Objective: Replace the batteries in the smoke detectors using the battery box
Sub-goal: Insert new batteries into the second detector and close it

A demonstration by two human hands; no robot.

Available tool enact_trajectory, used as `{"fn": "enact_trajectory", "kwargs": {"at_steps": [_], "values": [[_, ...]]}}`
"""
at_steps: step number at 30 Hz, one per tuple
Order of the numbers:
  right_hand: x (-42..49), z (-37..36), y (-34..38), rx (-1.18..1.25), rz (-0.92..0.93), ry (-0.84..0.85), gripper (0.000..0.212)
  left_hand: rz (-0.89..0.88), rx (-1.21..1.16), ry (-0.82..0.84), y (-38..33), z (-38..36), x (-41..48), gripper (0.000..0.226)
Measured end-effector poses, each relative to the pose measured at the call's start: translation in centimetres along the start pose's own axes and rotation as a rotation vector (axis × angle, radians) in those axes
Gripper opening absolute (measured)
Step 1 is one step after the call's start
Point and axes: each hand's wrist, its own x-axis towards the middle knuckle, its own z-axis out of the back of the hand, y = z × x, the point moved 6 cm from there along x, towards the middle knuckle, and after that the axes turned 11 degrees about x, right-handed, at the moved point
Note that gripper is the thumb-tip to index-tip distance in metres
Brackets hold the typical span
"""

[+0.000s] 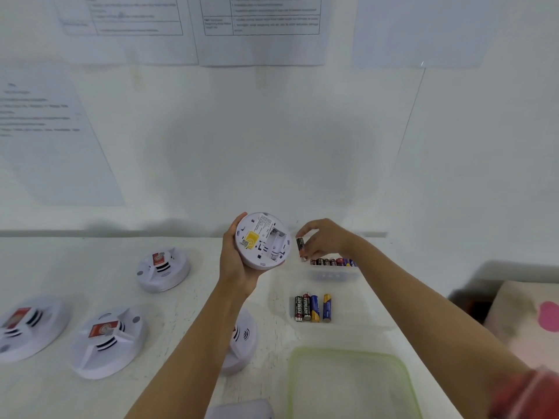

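Left hand (239, 267): fingers and thumb curl round the rim of a white smoke detector (261, 240), held above the far edge of the table (90, 261), underside towards the camera. Its battery compartment (276, 241) stands open and appears empty.

Right hand (326, 238): fingertips pinch one cylindrical battery (301, 247) by its upper part, just beside the detector and above the clear battery box (335, 275) at the far right of the table. The box holds a row of cells.

Four loose batteries (313, 308) lie side by side nearer the right edge.

Handling, as judged: the detector is a light, rigid, smooth plastic shell. Grip at the rim is sound and keeps the palm off the compartment. The battery is small, hard and slippery, and will roll if set down. Hold it mid-body with both ends free, so that it can seat against the contacts.
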Motion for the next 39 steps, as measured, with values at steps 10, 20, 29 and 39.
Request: {"fn": "enact_trajectory", "kwargs": {"at_steps": [10, 20, 29, 39], "values": [[-5.4, 1.5, 4.9, 0.439, 0.166, -0.089, 0.031, 0.000, 0.043, 0.042, -0.4, -2.0, -1.5, 0.036], [-9.7, 0.1, 5.6, 0.549, 0.193, -0.122, 0.032, 0.011, 0.078, 0.037, -0.6, -3.8, -4.0, 0.054], [-11.1, -0.7, 5.3, 0.623, 0.158, -0.165, 0.020, 0.020, 0.067, 0.002, -0.4, -3.8, -4.9, 0.039], [-12.1, -0.8, 5.7, 0.497, 0.190, -0.246, 0.034, -0.002, 0.051, 0.021, -0.6, -4.6, -5.5, 0.051]]}}
